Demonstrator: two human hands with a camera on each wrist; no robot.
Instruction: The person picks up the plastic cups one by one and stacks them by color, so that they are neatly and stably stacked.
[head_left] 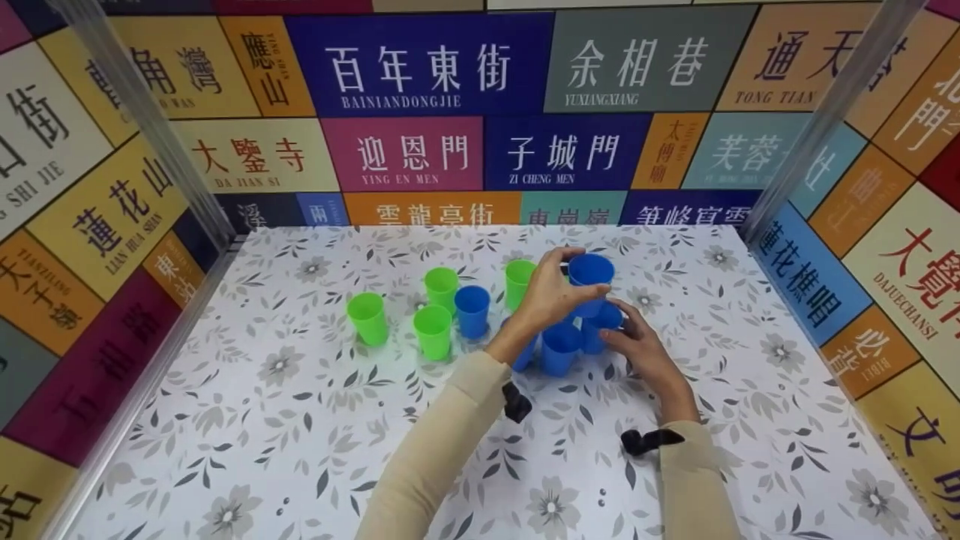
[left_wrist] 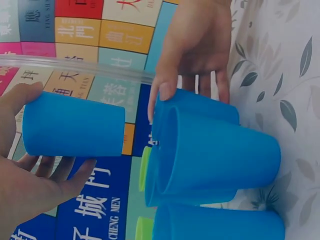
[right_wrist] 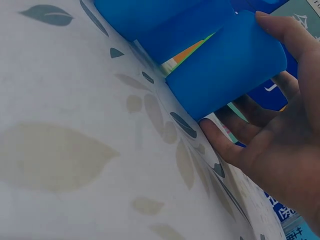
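My left hand [head_left: 551, 291] grips a blue cup [head_left: 592, 271], thumb and fingers on opposite sides, and holds it raised above a cluster of blue cups. In the left wrist view this lifted cup [left_wrist: 75, 125] stands well apart from the others. Lower down, my right hand [head_left: 645, 349] holds another blue cup [head_left: 600, 330] at the cluster's right side. From the right wrist, the thumb is at that cup's [right_wrist: 230, 65] rim and the fingers are around its far side, its base at the tabletop. Beside it stands a front blue cup [head_left: 561, 351]; another is partly hidden by my left forearm.
Left of the cluster stand a single blue cup [head_left: 472, 313] and several green cups [head_left: 433, 335]. One more green cup [head_left: 517, 281] is partly covered by my left hand. A flowered cloth [head_left: 300, 450] covers the table, with printed panels [head_left: 420, 67] behind it.
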